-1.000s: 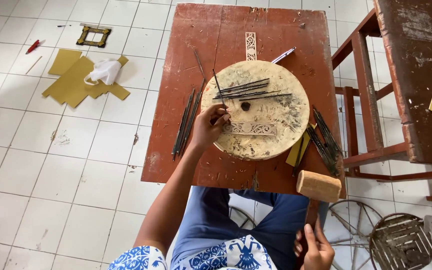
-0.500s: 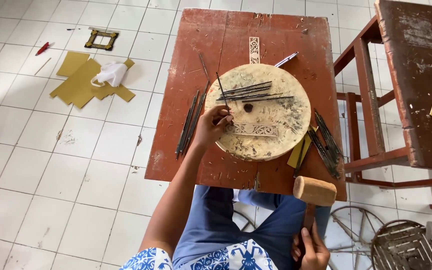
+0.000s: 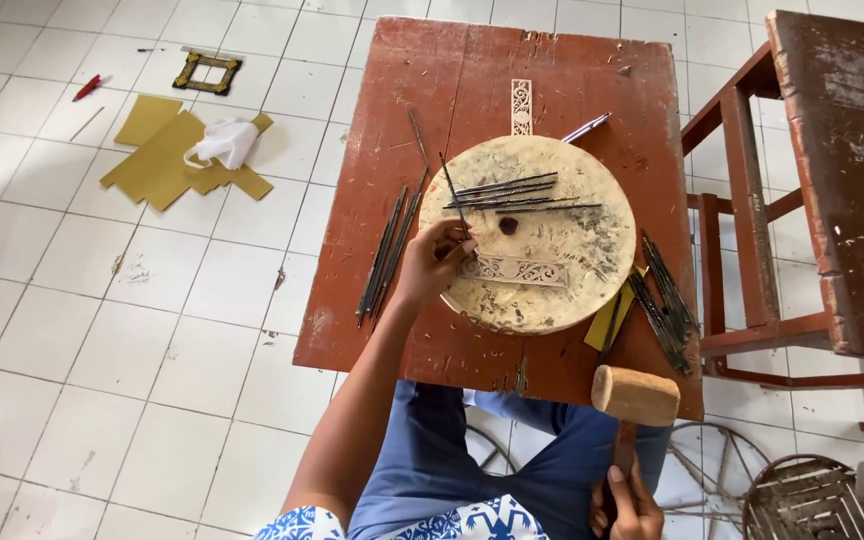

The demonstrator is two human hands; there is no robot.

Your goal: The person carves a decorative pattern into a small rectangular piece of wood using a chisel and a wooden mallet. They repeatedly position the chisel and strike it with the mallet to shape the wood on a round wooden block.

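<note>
Chisel in left hand

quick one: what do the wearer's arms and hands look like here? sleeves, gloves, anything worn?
Both hands are bare: no gloves visible on the left hand or the right hand. The left forearm is uncovered down its whole visible length, with no watch or band showing. Short sleeves in a blue-and-white patterned fabric appear at the bottom edge. Little of the right arm is in frame, so its sleeve cannot be seen.
</note>
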